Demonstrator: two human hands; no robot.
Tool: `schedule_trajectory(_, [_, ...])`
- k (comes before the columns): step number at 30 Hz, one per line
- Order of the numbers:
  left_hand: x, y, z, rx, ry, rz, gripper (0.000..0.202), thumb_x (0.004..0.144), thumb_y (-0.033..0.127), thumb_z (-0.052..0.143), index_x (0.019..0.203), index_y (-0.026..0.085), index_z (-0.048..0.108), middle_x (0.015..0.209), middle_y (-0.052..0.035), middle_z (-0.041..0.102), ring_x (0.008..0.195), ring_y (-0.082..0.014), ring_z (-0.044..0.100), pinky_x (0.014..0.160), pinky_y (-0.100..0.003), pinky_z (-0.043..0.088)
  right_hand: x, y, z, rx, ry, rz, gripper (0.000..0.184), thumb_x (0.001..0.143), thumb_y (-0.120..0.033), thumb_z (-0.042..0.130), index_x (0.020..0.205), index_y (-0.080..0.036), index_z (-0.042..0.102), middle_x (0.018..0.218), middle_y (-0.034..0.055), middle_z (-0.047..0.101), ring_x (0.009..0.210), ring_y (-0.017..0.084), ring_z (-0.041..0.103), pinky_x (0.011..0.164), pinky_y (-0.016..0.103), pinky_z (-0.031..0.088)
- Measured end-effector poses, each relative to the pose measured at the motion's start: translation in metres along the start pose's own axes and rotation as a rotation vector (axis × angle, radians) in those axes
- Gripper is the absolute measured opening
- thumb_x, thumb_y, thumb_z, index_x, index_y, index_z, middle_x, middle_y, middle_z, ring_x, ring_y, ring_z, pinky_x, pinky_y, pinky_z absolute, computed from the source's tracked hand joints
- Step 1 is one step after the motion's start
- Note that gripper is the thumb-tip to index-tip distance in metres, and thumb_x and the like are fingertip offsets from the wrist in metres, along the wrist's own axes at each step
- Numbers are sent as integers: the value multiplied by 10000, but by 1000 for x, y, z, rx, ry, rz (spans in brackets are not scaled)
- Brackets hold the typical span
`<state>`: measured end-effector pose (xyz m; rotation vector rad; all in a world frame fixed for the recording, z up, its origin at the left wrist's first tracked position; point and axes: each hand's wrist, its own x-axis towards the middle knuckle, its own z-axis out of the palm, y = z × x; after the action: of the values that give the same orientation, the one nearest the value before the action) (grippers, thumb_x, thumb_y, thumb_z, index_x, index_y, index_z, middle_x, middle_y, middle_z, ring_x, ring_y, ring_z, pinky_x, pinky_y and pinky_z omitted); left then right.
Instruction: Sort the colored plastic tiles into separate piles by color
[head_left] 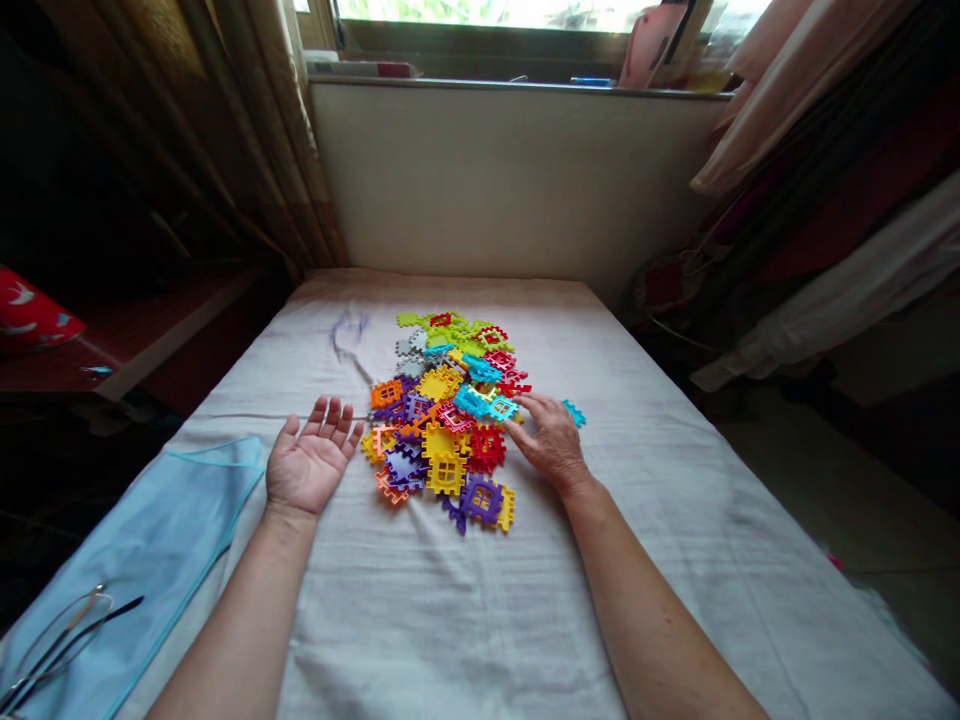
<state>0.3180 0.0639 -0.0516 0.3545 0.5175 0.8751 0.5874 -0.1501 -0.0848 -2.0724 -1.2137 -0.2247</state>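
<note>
A pile of colourful plastic interlocking tiles (445,440) with toothed edges lies on the white sheet. To its left my left hand (311,460) rests palm up, open, its fingers stretched out and holding nothing. My right hand (551,440) reaches into the pile's right side, thumb and forefinger apart at the edge of a light blue window tile (503,408). Whether the fingertips press on that tile is hard to tell. Beyond the right fingers sits another blue tile (574,413). Nearest to me is a purple window tile (481,500), and green tiles (465,332) lie at the far end.
Eyeglasses (67,640) lie on a light blue cloth (165,540) at the left. The sheet-covered surface (450,630) ends at a pale wall (510,180) below a window sill. A curtain (262,130) hangs at the left, clothes (810,100) at the right.
</note>
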Motion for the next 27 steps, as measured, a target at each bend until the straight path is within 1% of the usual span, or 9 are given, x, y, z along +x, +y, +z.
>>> schedule_trajectory(4, [0, 0, 0, -1, 3, -3, 337, 955, 356, 385, 1075, 169, 637, 1021, -85, 733, 1014, -230, 686, 925, -455, 524, -3, 3, 6, -71, -15, -7, 390, 837, -413, 648, 1164, -201, 667, 1236, 122, 650, 1196, 301, 526, 1037, 466, 372])
schedule_trajectory(7, [-1, 0, 1, 1, 9, -7, 328, 954, 354, 389, 1068, 174, 638, 1022, -81, 733, 1018, -223, 683, 938, -452, 516, -4, 7, 9, -110, -10, -22, 364, 846, -377, 641, 1162, -197, 671, 1194, 113, 675, 1179, 291, 541, 1021, 451, 385])
schedule_trajectory(11, [-1, 0, 2, 6, 10, -5, 338, 961, 356, 375, 1063, 173, 640, 1020, -79, 736, 1021, -222, 683, 930, -449, 522, -4, 9, 10, -98, -8, -29, 322, 857, -331, 616, 1147, -206, 679, 1147, 95, 696, 1134, 276, 565, 995, 429, 407])
schedule_trajectory(15, [-1, -1, 1, 8, 0, 2, 363, 972, 353, 347, 1063, 158, 640, 1017, -77, 739, 1006, -228, 689, 895, -451, 544, -3, 10, 8, -55, 26, -32, 263, 841, -297, 611, 1067, -196, 699, 1083, 92, 705, 1061, 261, 593, 966, 411, 424])
schedule_trajectory(19, [-1, 0, 1, 7, 2, -1, 375, 975, 356, 337, 1074, 157, 639, 1018, -76, 739, 1003, -224, 692, 905, -447, 545, -1, 9, 6, -51, 81, -2, 187, 848, -295, 576, 951, -207, 706, 995, 81, 710, 976, 246, 605, 941, 400, 429])
schedule_trajectory(21, [-1, 0, 1, 7, 5, 1, 375, 974, 358, 338, 1076, 158, 639, 1016, -77, 739, 1008, -222, 691, 919, -447, 540, -1, 8, 5, -66, 83, -19, 229, 834, -335, 609, 999, -206, 700, 1050, 87, 703, 1016, 255, 595, 957, 409, 417])
schedule_trajectory(24, [-1, 0, 2, 6, 7, 0, 370, 971, 358, 345, 1075, 158, 638, 1014, -82, 739, 1014, -226, 690, 924, -454, 538, -2, 6, 7, -102, 62, -60, 403, 803, -391, 667, 1165, -212, 660, 1232, 96, 658, 1178, 290, 530, 1012, 451, 373])
schedule_trajectory(25, [-1, 0, 2, 5, 7, 0, 368, 970, 359, 348, 1076, 158, 638, 1014, -83, 740, 1014, -228, 690, 921, -455, 539, -3, 6, 8, -109, 42, -68, 418, 808, -391, 668, 1190, -222, 652, 1262, 89, 648, 1214, 297, 509, 1023, 464, 360])
schedule_trajectory(27, [0, 0, 1, 4, 6, 0, 368, 970, 360, 348, 1073, 159, 638, 1015, -85, 740, 1012, -230, 691, 912, -452, 545, -3, 6, 10, -104, -4, -74, 366, 832, -372, 653, 1175, -244, 665, 1251, 69, 662, 1232, 295, 499, 1025, 474, 352])
